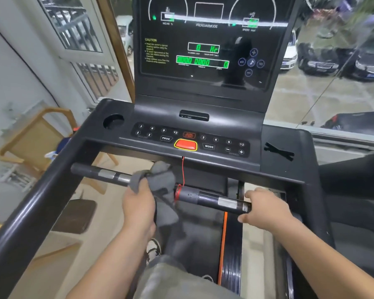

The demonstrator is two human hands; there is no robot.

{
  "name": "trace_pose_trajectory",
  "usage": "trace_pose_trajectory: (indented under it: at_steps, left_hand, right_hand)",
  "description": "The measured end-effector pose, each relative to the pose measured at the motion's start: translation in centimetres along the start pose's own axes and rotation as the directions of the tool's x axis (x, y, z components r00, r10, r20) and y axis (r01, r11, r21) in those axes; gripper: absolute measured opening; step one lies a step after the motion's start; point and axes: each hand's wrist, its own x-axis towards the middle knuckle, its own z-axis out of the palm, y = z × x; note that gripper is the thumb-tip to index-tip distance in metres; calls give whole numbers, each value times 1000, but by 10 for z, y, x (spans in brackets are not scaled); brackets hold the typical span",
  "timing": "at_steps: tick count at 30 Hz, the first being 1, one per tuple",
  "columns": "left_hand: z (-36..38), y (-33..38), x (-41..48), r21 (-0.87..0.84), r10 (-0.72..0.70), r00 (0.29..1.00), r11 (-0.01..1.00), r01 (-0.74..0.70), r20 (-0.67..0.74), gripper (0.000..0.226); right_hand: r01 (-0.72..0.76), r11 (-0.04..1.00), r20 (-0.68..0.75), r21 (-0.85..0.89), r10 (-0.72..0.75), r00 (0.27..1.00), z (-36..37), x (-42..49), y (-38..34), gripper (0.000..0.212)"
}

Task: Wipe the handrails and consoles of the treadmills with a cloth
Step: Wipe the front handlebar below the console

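From the head camera, the left hand (138, 205) grips a grey cloth (161, 180) bunched over the middle of the front handrail (212, 200), a dark crossbar with metal sensor patches. Part of the cloth hangs down below the bar, beside the wrist. The right hand (266, 207) is curled round the right end of the same bar, fingers over the top and thumb underneath. A thin red cord (183, 169) drops from the red stop button (185, 145) and is wound round the bar just right of the cloth. Above the bar sits the button panel (222, 144), with a round cup holder (113, 121) at its left, and the upright console (203, 57) shows lit green digits. The left side handrail (41, 190) runs diagonally towards the camera. The treadmill belt (200, 240) lies below, and parked cars (320, 59) show through the window.
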Motion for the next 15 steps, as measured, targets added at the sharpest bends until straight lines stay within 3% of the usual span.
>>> trace_pose_trajectory:
  at_steps: [2, 4, 5, 7, 9, 10, 12, 15]
  left_hand:
    - [9, 29, -6, 176, 282, 956, 940, -291, 76, 21]
    - [24, 43, -19, 351, 496, 827, 749, -562, 266, 12]
    - [35, 40, -25, 411, 526, 758, 637, -652, 386, 8]
    - [57, 13, -35, 466, 443, 618, 411, -784, 649, 9]
    - [71, -29, -37, 441, 199, 449, 82, -894, 871, 32]
    - [76, -49, -36, 402, 76, 396, -95, -911, 915, 46]
    - [85, -67, -31, 359, -14, 373, -235, -903, 928, 61]
    - [108, -62, -12, 399, -8, 421, -304, -865, 907, 49]
  right_hand:
    - [-47, 999, 22, -20, 48, 999, 1, -1, 11, 45]
    - [-73, 997, 1, -7, 73, 997, 5, -2, 15, 32]
    - [-77, 997, -17, -3, 77, 997, 6, -2, 16, 29]
    - [-88, 996, -35, -3, 87, 996, 6, -1, 17, 27]
    - [-101, 995, -31, 15, 101, 994, 6, 1, 20, 29]
    - [-100, 994, -33, 31, 101, 994, 6, 1, 21, 30]
    - [-89, 995, -52, 55, 91, 994, 8, 0, 22, 32]
    - [-68, 997, -116, 49, 73, 991, 14, -2, 22, 35]
